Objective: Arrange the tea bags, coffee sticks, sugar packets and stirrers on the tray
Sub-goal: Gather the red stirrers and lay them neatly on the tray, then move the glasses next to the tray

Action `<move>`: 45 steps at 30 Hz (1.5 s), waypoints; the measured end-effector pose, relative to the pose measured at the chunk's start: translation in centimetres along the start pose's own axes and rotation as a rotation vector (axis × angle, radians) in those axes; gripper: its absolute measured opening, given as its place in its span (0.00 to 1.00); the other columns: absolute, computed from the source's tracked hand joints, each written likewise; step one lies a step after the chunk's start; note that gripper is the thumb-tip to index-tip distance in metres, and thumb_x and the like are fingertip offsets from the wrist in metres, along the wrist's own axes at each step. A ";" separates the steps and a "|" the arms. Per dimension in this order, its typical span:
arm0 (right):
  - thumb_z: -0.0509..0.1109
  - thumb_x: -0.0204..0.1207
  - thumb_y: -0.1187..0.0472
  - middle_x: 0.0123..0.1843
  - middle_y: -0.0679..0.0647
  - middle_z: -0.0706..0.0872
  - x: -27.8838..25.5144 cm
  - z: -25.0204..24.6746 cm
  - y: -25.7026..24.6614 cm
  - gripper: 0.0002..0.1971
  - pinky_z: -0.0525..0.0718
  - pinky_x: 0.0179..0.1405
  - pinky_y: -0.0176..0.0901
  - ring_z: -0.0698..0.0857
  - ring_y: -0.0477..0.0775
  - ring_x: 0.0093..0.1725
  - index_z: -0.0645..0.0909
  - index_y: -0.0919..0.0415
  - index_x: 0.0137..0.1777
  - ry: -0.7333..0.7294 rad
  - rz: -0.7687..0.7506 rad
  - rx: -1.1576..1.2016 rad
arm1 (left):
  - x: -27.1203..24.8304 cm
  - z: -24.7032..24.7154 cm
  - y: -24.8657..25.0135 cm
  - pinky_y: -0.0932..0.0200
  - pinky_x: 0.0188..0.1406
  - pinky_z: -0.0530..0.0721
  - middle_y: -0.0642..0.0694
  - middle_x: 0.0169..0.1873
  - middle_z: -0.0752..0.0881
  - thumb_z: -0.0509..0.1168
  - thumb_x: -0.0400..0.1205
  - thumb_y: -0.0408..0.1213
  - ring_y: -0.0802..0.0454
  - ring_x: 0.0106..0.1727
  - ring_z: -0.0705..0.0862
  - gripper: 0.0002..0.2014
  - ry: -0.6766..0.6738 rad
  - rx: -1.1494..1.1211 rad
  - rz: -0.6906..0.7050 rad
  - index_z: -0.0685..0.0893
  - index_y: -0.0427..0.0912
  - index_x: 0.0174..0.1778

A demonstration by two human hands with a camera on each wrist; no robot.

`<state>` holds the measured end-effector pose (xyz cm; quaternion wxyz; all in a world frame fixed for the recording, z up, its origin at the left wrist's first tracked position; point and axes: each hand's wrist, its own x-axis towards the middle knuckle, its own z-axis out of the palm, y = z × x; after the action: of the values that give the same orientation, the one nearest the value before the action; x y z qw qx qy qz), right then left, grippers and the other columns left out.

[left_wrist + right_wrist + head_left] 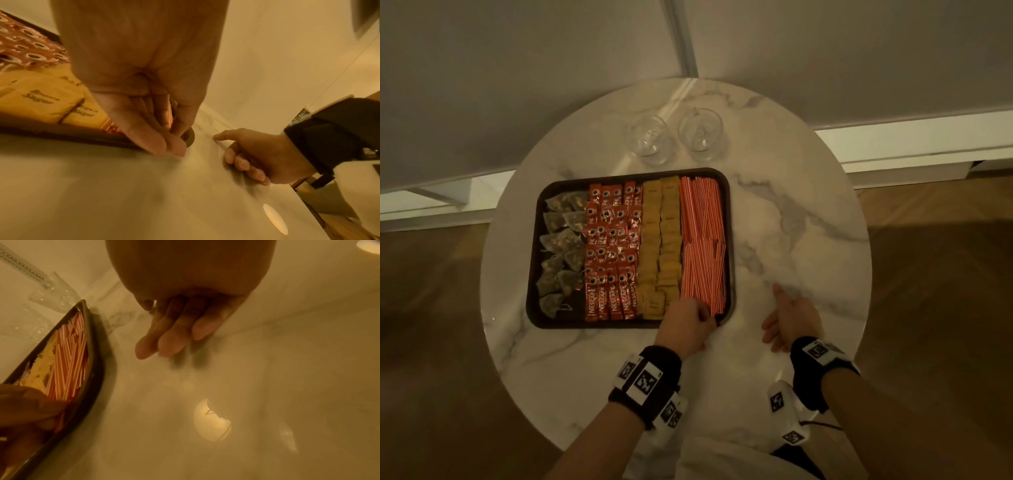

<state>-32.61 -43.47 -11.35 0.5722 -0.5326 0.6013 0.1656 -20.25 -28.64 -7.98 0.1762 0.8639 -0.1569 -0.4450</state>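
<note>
The left hand (pixel 690 322), the nearer grip, is curling its fingers (pixel 174 146) over the dark tray's (pixel 534 219) lower right corner, seemingly pinching stirrer ends; what exactly it is grasping I cannot tell. Striped stirrers (pixel 702 240) are lying just above it, long axes running up the frame. The right hand (pixel 787 318) is resting released on the marble worktop (pixel 808 212), lower right. Sugar packets (pixel 661 240), Nescafé sticks (pixel 613 246) and tea bags (pixel 561 246) are filling columns leftward.
</note>
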 end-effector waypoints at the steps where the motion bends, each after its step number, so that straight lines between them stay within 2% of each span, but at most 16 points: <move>1: 0.53 0.83 0.32 0.25 0.62 0.88 0.0 -0.1 0.1 0.41 0.76 0.21 0.38 0.83 0.58 0.20 0.87 0.71 0.34 0.009 0.003 -0.001 | 0.2 0.1 0.1 0.66 0.23 0.81 0.45 0.33 0.84 0.67 0.81 0.32 0.55 0.24 0.83 0.07 0.002 0.009 0.011 0.86 0.38 0.38; 3: 0.53 0.83 0.32 0.25 0.61 0.88 0.0 -0.1 0.1 0.40 0.75 0.18 0.36 0.83 0.57 0.19 0.87 0.70 0.36 0.017 0.002 -0.015 | 0.5 0.2 0.3 0.64 0.31 0.83 0.49 0.35 0.82 0.68 0.81 0.35 0.55 0.31 0.82 0.06 0.030 0.068 0.045 0.84 0.42 0.38; 6: 0.53 0.83 0.33 0.26 0.60 0.88 -0.2 -0.1 -0.2 0.37 0.74 0.15 0.36 0.83 0.56 0.19 0.86 0.66 0.39 0.030 -0.018 -0.012 | 1.3 0.1 0.5 0.66 0.45 0.81 0.52 0.40 0.82 0.67 0.83 0.38 0.56 0.42 0.82 0.05 0.103 0.137 0.114 0.87 0.43 0.45; 10: 0.53 0.85 0.35 0.25 0.60 0.88 -0.2 0.0 -0.4 0.35 0.74 0.16 0.36 0.83 0.56 0.18 0.86 0.66 0.41 0.022 -0.024 -0.022 | 1.8 0.1 0.7 0.68 0.44 0.81 0.52 0.41 0.83 0.67 0.84 0.40 0.58 0.41 0.81 0.06 0.138 0.168 0.150 0.87 0.43 0.46; 15: 0.55 0.85 0.36 0.25 0.60 0.88 -0.3 0.0 -0.4 0.30 0.73 0.13 0.35 0.83 0.57 0.18 0.86 0.63 0.49 0.037 -0.034 -0.021 | 2.0 0.0 0.5 0.64 0.52 0.86 0.50 0.47 0.86 0.66 0.85 0.42 0.57 0.46 0.84 0.06 0.096 0.157 0.167 0.85 0.45 0.47; 17: 0.55 0.85 0.36 0.25 0.60 0.88 -0.3 -0.1 -0.5 0.32 0.73 0.14 0.35 0.83 0.57 0.18 0.86 0.64 0.47 0.031 -0.028 -0.021 | 1.9 -0.3 0.4 0.67 0.47 0.84 0.53 0.44 0.84 0.66 0.85 0.44 0.61 0.43 0.83 0.07 0.089 0.112 0.168 0.83 0.49 0.42; 21: 0.52 0.85 0.35 0.24 0.61 0.87 -0.3 -0.2 -0.7 0.36 0.72 0.14 0.34 0.83 0.57 0.18 0.86 0.67 0.40 0.016 -0.026 -0.036 | 1.8 -2.8 1.3 0.74 0.29 0.73 0.56 0.31 0.79 0.64 0.86 0.48 0.65 0.29 0.77 0.16 0.115 0.028 0.194 0.76 0.52 0.31; 25: 0.53 0.85 0.36 0.24 0.64 0.87 -0.3 -0.3 -0.7 0.37 0.71 0.13 0.35 0.81 0.58 0.16 0.85 0.69 0.37 0.002 -0.018 -0.024 | 4.1 -8.7 2.9 0.73 0.26 0.69 0.54 0.26 0.79 0.61 0.87 0.47 0.63 0.23 0.72 0.18 0.285 -0.010 0.188 0.79 0.50 0.31; 27: 0.54 0.86 0.37 0.25 0.64 0.87 -0.2 -0.2 -0.8 0.33 0.71 0.13 0.36 0.81 0.58 0.16 0.84 0.67 0.45 -0.001 -0.011 -0.010 | 5.9 -12.4 4.2 0.72 0.29 0.71 0.55 0.31 0.83 0.64 0.86 0.43 0.63 0.27 0.76 0.11 0.455 0.057 0.243 0.83 0.49 0.38; 28: 0.54 0.86 0.37 0.25 0.64 0.87 -0.1 -0.2 -0.8 0.30 0.72 0.13 0.36 0.81 0.58 0.16 0.83 0.65 0.48 0.000 -0.009 -0.007 | 6.8 -14.3 4.9 0.71 0.31 0.73 0.55 0.37 0.85 0.65 0.85 0.42 0.63 0.31 0.80 0.05 0.528 0.074 0.272 0.86 0.50 0.47; 31: 0.53 0.86 0.38 0.26 0.64 0.88 0.0 -0.1 -0.8 0.28 0.74 0.14 0.38 0.82 0.59 0.17 0.82 0.62 0.49 0.018 -0.026 -0.006 | 9.8 -18.5 6.4 0.60 0.43 0.85 0.52 0.48 0.87 0.68 0.84 0.41 0.55 0.43 0.86 0.12 0.676 0.074 0.324 0.83 0.49 0.63; 33: 0.52 0.86 0.38 0.26 0.63 0.88 -0.1 -0.1 -0.9 0.29 0.75 0.15 0.39 0.82 0.59 0.17 0.82 0.62 0.47 0.028 -0.036 -0.011 | 11.8 -20.7 7.2 0.55 0.51 0.83 0.49 0.56 0.84 0.71 0.81 0.45 0.51 0.54 0.84 0.20 0.741 0.147 0.307 0.79 0.48 0.68; 36: 0.51 0.85 0.36 0.25 0.65 0.87 -0.2 0.0 -1.0 0.35 0.77 0.17 0.40 0.82 0.60 0.18 0.84 0.67 0.42 0.015 -0.027 -0.032 | 15.0 -22.5 7.8 0.44 0.64 0.79 0.42 0.75 0.71 0.75 0.75 0.51 0.42 0.73 0.73 0.39 0.681 0.264 0.168 0.67 0.47 0.80; 39: 0.51 0.85 0.36 0.24 0.65 0.86 -0.1 0.0 -0.9 0.34 0.78 0.17 0.42 0.82 0.62 0.18 0.83 0.67 0.41 0.021 -0.035 -0.032 | 17.6 -22.5 8.2 0.37 0.75 0.71 0.41 0.84 0.58 0.78 0.71 0.56 0.35 0.81 0.62 0.52 0.500 0.297 0.078 0.55 0.47 0.86; 42: 0.53 0.86 0.38 0.25 0.64 0.87 -0.2 0.1 -1.1 0.26 0.78 0.17 0.42 0.83 0.62 0.19 0.82 0.59 0.45 0.035 -0.036 0.013 | 19.7 -21.5 7.9 0.38 0.76 0.70 0.41 0.85 0.54 0.79 0.70 0.55 0.35 0.81 0.63 0.55 0.397 0.339 0.093 0.52 0.48 0.86; 45: 0.53 0.85 0.36 0.25 0.62 0.87 -0.1 0.1 -1.1 0.33 0.78 0.18 0.41 0.83 0.60 0.18 0.83 0.65 0.41 0.032 0.000 -0.006 | 20.7 -21.4 7.8 0.41 0.69 0.78 0.42 0.80 0.63 0.80 0.70 0.47 0.36 0.73 0.74 0.48 0.468 0.321 0.171 0.61 0.47 0.83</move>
<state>-31.68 -43.76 -10.85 0.5609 -0.5368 0.6099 0.1588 7.96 -40.86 -7.71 0.1055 0.9435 -0.2525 -0.1869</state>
